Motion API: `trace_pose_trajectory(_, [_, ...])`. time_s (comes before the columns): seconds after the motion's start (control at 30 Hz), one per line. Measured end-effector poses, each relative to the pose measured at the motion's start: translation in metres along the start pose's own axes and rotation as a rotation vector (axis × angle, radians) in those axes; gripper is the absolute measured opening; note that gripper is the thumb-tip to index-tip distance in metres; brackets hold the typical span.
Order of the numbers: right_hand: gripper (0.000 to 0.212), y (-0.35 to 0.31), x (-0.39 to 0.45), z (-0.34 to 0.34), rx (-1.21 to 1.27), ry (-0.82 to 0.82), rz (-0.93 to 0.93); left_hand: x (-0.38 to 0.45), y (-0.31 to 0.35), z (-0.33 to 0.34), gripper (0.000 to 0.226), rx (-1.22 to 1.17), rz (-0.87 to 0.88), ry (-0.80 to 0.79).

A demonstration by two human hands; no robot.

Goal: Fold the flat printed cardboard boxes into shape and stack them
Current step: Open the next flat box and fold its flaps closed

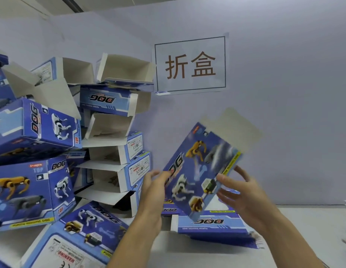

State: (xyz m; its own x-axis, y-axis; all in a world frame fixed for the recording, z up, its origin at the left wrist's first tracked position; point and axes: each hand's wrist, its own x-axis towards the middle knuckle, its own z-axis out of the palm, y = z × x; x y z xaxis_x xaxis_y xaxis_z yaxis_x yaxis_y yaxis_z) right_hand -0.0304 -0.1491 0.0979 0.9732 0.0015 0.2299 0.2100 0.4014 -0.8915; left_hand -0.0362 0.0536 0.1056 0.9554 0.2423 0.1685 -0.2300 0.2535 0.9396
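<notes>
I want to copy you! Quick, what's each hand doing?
Left hand: holds the left edge of the box.
Right hand: fingers hold its right edge.

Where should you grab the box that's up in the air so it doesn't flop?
Probably by its two long side edges, one hand from each side. The box in the air is tilted, with its plain flap sticking up at the top, so that end looks floppy. The left hand touches the left edge and the right hand takes the right edge, both low down, where the printed panels look stiffer.
</notes>
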Motion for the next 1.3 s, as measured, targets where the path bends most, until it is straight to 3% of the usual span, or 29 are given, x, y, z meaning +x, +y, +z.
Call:
trace_pose_trajectory(0.07, [0.1, 0.001, -0.002, -0.004, -0.205, -0.083, 0.037, 0.002, 0.005, -0.005, 0.022, 0.086, 0.117, 0.008])
trace_pose_trajectory(0.17, [0.093, 0.004, -0.006, 0.0, -0.518, -0.196, 0.063, 0.0, 0.014, -0.01, 0.025, 0.096, 0.271, -0.002])
trace_pose_trajectory(0.3, [0.09, 0.013, -0.008, 0.006, -0.6, -0.246, 0.079, -0.005, 0.02, -0.015, 0.043, 0.013, 0.175, -0.152])
trace_pose_trajectory(0.4, [0.094, 0.014, -0.007, 0.005, -0.723, -0.281, 0.091, -0.006, 0.023, -0.017, 0.047, 0.038, 0.11, -0.161])
trace_pose_trajectory(0.53, [0.099, 0.016, -0.007, 0.005, -0.889, -0.304, 0.144, 0.001, 0.019, -0.022, 0.03, 0.317, 0.09, -0.137])
trace_pose_trajectory(0.67, [0.09, 0.019, -0.01, 0.01, -0.867, -0.322, 0.197, 0.007, 0.006, -0.022, 0.036, 0.654, 0.113, -0.129])
trace_pose_trajectory(0.73, [0.074, 0.019, -0.011, 0.017, -0.781, -0.293, 0.186, 0.006, 0.002, -0.021, 0.033, 0.724, 0.124, -0.125])
trace_pose_trajectory(0.83, [0.029, 0.022, -0.011, 0.029, -0.789, -0.137, 0.115, 0.006, 0.0, -0.018, 0.028, 0.839, 0.165, -0.098])
trace_pose_trajectory(0.93, [0.041, 0.028, -0.008, 0.037, -0.938, 0.001, -0.013, 0.003, 0.001, -0.018, 0.016, 1.005, 0.177, -0.026])
trace_pose_trajectory(1.03, [0.034, 0.025, -0.01, 0.041, -1.062, 0.098, -0.093, -0.001, 0.005, -0.022, 0.018, 1.151, 0.223, 0.095])
trace_pose_trajectory(1.17, [0.037, 0.015, -0.015, 0.044, -1.106, 0.23, -0.147, -0.004, 0.009, -0.019, 0.022, 1.15, 0.297, 0.144])
trace_pose_trajectory(1.3, [0.037, 0.014, -0.016, 0.046, -1.06, 0.261, -0.163, -0.006, 0.005, -0.013, 0.023, 1.11, 0.383, 0.191])
